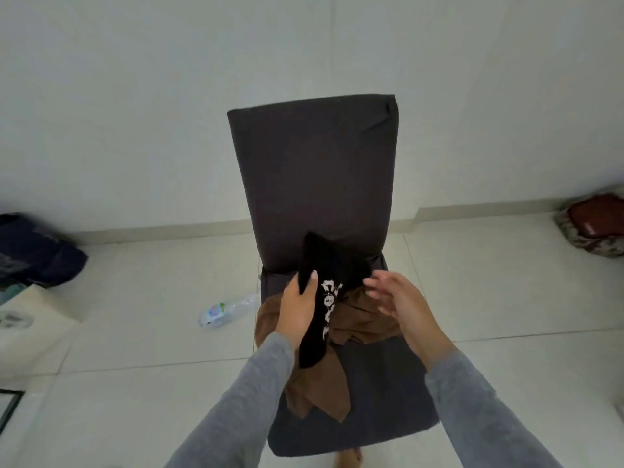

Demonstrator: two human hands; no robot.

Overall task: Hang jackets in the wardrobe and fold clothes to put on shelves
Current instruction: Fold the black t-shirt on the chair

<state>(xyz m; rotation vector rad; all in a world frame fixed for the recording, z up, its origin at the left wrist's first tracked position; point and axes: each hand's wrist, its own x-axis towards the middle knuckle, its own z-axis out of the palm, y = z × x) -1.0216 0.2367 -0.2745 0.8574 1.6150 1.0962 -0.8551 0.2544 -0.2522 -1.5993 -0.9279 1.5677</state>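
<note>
While I had the left hand (299, 309) gripping the black garment (326, 258) over the chair (388, 400) seat's rear edge, right hand (398, 302) hung slack-fingered beside it, brown garment (317, 383) lay unfolded on the seat: early stage, I judged.

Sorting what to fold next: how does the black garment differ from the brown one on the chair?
The black garment has white print; the brown garment looks plain. The black one is lifted, held by the left hand; the brown one lies crumpled on the chair seat. Neither is folded.
</note>
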